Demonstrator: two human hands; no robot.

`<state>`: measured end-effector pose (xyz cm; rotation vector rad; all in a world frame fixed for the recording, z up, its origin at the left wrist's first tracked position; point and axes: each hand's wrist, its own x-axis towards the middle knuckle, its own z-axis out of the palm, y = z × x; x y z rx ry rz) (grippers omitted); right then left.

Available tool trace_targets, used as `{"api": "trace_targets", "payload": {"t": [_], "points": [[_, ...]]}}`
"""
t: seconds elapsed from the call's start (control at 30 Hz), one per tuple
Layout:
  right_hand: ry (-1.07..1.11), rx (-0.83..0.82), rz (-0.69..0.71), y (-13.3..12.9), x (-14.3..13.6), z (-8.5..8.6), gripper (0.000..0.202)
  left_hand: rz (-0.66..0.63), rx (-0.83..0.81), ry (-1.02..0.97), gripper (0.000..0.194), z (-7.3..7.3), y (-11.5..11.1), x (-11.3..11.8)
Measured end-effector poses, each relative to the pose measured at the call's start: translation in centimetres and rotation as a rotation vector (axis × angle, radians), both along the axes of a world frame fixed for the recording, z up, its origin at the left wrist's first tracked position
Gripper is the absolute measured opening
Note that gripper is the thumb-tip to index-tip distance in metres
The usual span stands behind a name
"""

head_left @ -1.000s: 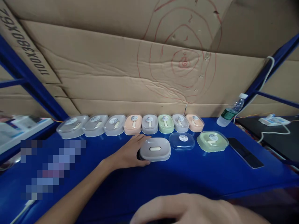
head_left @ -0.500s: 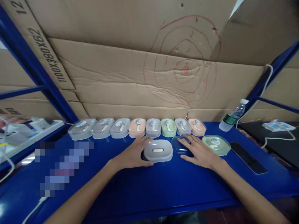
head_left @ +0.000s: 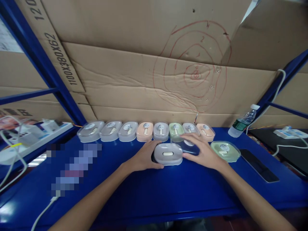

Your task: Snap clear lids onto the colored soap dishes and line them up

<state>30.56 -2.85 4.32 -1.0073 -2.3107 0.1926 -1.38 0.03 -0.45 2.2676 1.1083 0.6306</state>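
A grey rounded plastic box (head_left: 167, 159), with a white oblong piece in its top, sits on the blue table before me. My left hand (head_left: 145, 158) is wrapped round its left side, thumb at the front edge. My right hand (head_left: 202, 150) grips a clear lid (head_left: 192, 149) with a round sticker. The lid is lifted and tilted just right of the box, its left part near or over the box's back right corner; whether they touch I cannot tell. A clear lid over a green piece (head_left: 223, 151) lies to the right of my right hand.
A row of lidded boxes (head_left: 128, 133), grey, peach and green, lines the back of the blue table (head_left: 154, 192). At right are a black phone (head_left: 260, 165) and a water bottle (head_left: 243, 122). Power strips and cables (head_left: 21, 142) lie left; cardboard (head_left: 134, 77) stands behind.
My right hand has picked the clear lid up off the table and brought it left towards the grey box. My left hand stays round the box. The view has shifted slightly.
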Motion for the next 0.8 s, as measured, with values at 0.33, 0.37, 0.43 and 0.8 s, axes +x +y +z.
{"api": "trace_targets", "payload": {"t": [0.33, 0.37, 0.43, 0.8], "points": [[0.038, 0.047, 0.132, 2.4, -5.9, -3.6, 0.064, -0.020, 0.003, -0.155, 0.103, -0.7, 0.2, 0.2], [0.041, 0.049, 0.128, 2.4, -5.8, -3.8, 0.064, -0.006, -0.005, -0.154, 0.103, -0.7, 0.2, 0.2], [0.028, 0.045, 0.129, 2.3, -5.6, -4.1, 0.064, 0.011, -0.011, -0.138, 0.102, -0.7, 0.2, 0.2], [0.005, 0.072, 0.144, 2.5, -5.6, -5.2, 0.069, 0.033, 0.040, -0.117, 0.095, -1.1, 0.1, 0.3]]}}
